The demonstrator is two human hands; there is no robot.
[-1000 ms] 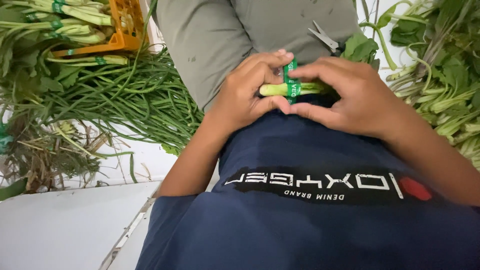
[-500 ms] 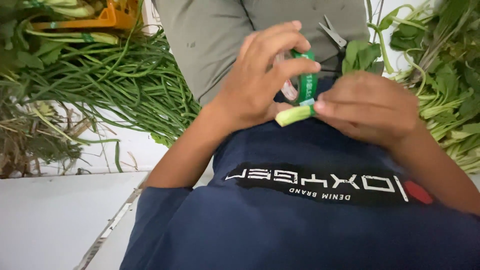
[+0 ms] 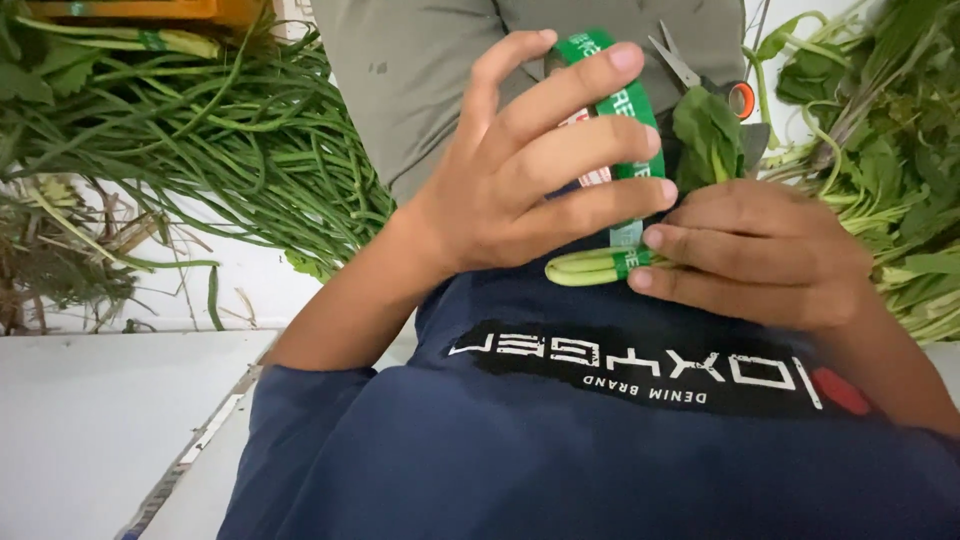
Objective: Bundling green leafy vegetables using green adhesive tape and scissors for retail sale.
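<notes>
My left hand (image 3: pixel 540 170) is raised with fingers spread and pulls a green tape strip (image 3: pixel 620 110) up and over its fingertips. The strip runs down to a small bundle of pale green vegetable stems (image 3: pixel 585 266), which my right hand (image 3: pixel 760 255) grips at the cut ends. The bundle's leaves (image 3: pixel 710 135) stick out beyond my right hand. Both hands work just above my dark blue shirt.
A heap of long green beans (image 3: pixel 230 130) lies at the left, with dry stalks (image 3: pixel 60 250) below it. Leafy greens (image 3: pixel 880 170) pile up at the right. Scissors (image 3: pixel 690 70) rest on a person's grey-clad lap (image 3: pixel 420 70) ahead. An orange crate (image 3: pixel 130 10) sits at the top left.
My left hand lifted off the stem bundle and drew the green tape upward, fingers spreading. My right hand kept its hold on the stems.
</notes>
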